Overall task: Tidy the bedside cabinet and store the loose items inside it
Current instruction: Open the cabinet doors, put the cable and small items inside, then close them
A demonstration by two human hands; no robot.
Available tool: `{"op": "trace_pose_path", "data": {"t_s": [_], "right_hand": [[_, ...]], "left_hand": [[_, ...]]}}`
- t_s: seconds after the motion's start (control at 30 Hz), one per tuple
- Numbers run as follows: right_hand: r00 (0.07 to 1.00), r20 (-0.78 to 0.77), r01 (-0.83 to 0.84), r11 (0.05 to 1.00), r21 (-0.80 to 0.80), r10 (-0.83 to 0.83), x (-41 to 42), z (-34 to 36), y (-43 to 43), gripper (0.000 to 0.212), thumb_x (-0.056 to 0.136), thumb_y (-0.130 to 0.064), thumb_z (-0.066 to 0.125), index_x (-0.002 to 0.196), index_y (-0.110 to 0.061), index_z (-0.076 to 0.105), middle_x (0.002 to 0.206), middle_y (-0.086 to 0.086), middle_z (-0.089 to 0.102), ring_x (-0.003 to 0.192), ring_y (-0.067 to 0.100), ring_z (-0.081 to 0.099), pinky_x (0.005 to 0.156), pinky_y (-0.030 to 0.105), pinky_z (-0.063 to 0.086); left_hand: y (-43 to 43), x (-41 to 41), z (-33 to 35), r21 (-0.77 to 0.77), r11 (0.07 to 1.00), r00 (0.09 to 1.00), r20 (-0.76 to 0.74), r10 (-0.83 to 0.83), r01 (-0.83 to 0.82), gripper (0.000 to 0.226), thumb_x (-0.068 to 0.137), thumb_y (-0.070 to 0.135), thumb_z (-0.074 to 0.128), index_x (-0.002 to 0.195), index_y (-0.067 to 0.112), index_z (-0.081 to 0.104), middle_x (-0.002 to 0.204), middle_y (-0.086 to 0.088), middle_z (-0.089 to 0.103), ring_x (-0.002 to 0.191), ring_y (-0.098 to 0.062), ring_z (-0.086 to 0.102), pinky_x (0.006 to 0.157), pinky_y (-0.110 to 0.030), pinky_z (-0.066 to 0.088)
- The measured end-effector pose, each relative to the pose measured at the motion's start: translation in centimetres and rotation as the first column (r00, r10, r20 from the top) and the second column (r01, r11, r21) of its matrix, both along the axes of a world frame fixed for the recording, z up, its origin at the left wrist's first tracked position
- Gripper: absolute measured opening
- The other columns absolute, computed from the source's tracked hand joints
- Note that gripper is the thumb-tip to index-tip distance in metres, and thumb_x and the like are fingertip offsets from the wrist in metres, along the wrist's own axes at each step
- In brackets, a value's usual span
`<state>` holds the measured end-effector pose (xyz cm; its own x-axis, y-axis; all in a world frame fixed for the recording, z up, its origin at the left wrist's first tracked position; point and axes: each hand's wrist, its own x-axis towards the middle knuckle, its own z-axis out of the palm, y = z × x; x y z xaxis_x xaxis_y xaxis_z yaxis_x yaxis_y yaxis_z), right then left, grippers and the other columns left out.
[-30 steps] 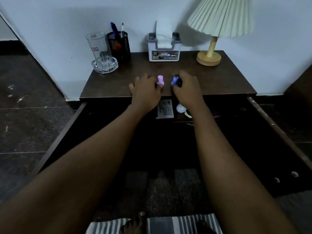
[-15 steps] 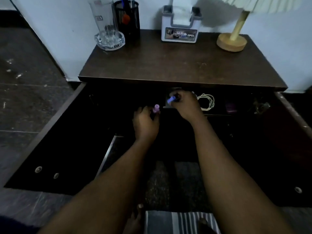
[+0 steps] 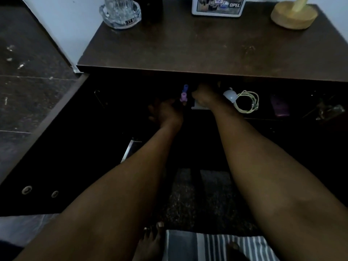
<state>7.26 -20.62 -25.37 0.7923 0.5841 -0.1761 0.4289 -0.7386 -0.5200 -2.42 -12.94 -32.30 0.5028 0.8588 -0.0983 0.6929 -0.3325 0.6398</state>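
While both bare forearms reach under the top of the dark brown wooden bedside cabinet (image 3: 207,48) into its open, shadowed inside, the left hand (image 3: 166,113) has its fingers curled and pinches a small pink-capped bottle (image 3: 183,97) at its fingertips, holding it upright. Just behind it, almost touching, is a small blue-capped bottle (image 3: 186,87), close beside the fingers of the right hand (image 3: 204,96). That hand is curled with its knuckles up, but the gloom hides whether it grips the blue one. Under its wrist lies a flat white card (image 3: 198,107). To the right on the same shelf sit a round white bulb (image 3: 230,95) and, touching it, a coiled pale cable (image 3: 247,100), with a purple object (image 3: 279,108) well apart. On top, along the back, stand a ribbed clear glass tumbler (image 3: 120,12) in a glass dish, a white box printed OPEL (image 3: 218,6) and a round wooden lamp base (image 3: 293,16). The cabinet's dark left door (image 3: 47,140) hangs swung open. A striped grey cloth (image 3: 216,247) lies at the bottom edge.
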Motion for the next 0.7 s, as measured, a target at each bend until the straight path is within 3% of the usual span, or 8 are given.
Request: {"op": "trace_pose_path", "data": {"t_s": [0.1,0.23,0.37,0.43,0.47,0.53,0.6,0.7], "right_hand": [[1.0,-0.001,0.005,1.0,-0.005,-0.005,0.2,0.0,0.1,0.036,0.105,-0.004,0.045,0.139,0.006,0.053,0.145,0.021,0.053,0.133,0.032,0.05,0.09,0.022,0.035],[0.999,-0.034,0.021,0.999,0.033,-0.02,0.1,0.0,-0.2,0.034,0.104,-0.005,0.046,0.135,0.006,0.057,0.143,0.021,0.056,0.13,0.03,0.052,0.077,0.018,0.034],[0.991,-0.036,0.136,0.961,0.24,-0.131,-1.4,0.6,-1.7,0.028,0.099,-0.017,0.053,0.106,0.005,0.069,0.115,0.024,0.068,0.11,0.033,0.062,0.079,0.025,0.039],[0.965,0.093,0.186,0.892,0.412,-0.244,-3.0,0.6,-2.6,0.03,0.088,-0.028,0.054,0.079,-0.002,0.066,0.086,0.021,0.069,0.088,0.031,0.065,0.074,0.033,0.042],[0.934,0.185,0.168,0.835,0.525,-0.304,-4.2,0.7,-3.1,0.028,0.083,-0.028,0.056,0.073,-0.003,0.064,0.078,0.018,0.068,0.079,0.03,0.065,0.069,0.033,0.041],[0.865,0.376,-0.001,0.75,0.662,-0.331,-7.6,1.0,-4.3,0.013,0.084,-0.015,0.062,0.077,-0.005,0.066,0.074,0.015,0.069,0.071,0.026,0.062,0.063,0.032,0.043],[0.821,0.529,-0.213,0.744,0.633,-0.214,-11.0,1.4,-5.3,0.015,0.088,-0.012,0.058,0.088,-0.006,0.071,0.078,0.01,0.072,0.066,0.023,0.066,0.061,0.032,0.049],[0.782,0.614,-0.357,0.731,0.582,-0.106,-12.9,3.8,-5.0,0.023,0.09,-0.018,0.054,0.093,-0.006,0.074,0.077,0.009,0.073,0.064,0.027,0.069,0.059,0.034,0.052]], "left_hand": [[-0.6,-0.3,0.9,-0.034,0.999,1.0,0.002,0.021,-0.021,0.055,0.086,0.079,0.053,0.116,0.038,0.074,0.15,-0.008,0.046,0.141,-0.038,0.031,0.114,-0.054,0.024],[-0.6,-0.7,1.7,-0.028,1.0,1.0,0.017,-0.009,0.009,0.056,0.088,0.079,0.049,0.117,0.038,0.073,0.15,-0.008,0.046,0.14,-0.039,0.033,0.113,-0.053,0.027],[-0.6,-2.0,1.7,0.0,0.995,0.995,-0.003,-0.102,0.102,0.063,0.086,0.08,0.043,0.119,0.034,0.071,0.144,-0.009,0.054,0.137,-0.038,0.042,0.115,-0.05,0.03],[-0.7,-3.5,2.7,0.026,0.997,0.983,0.17,-0.075,0.072,0.057,0.089,0.071,0.047,0.109,0.026,0.075,0.124,-0.011,0.069,0.121,-0.035,0.059,0.106,-0.042,0.044],[-0.8,-4.4,3.4,0.026,1.0,0.954,0.298,-0.024,0.018,0.049,0.094,0.059,0.052,0.098,0.017,0.077,0.107,-0.014,0.074,0.105,-0.033,0.067,0.093,-0.036,0.05],[-1.7,-6.5,5.6,0.011,0.994,0.857,0.508,0.089,-0.11,0.053,0.101,0.045,0.049,0.07,0.006,0.069,0.072,-0.013,0.07,0.072,-0.028,0.068,0.064,-0.031,0.046],[-3.4,-8.9,9.1,-0.001,0.984,0.776,0.615,0.14,-0.177,0.06,0.105,0.044,0.043,0.056,0.01,0.053,0.054,-0.004,0.057,0.053,-0.018,0.057,0.053,-0.033,0.037],[-3.5,-9.9,14.6,0.009,0.962,0.624,0.763,0.169,-0.271,0.055,0.107,0.036,0.047,0.056,0.015,0.045,0.049,0.0,0.047,0.047,-0.012,0.045,0.052,-0.033,0.031]]}}
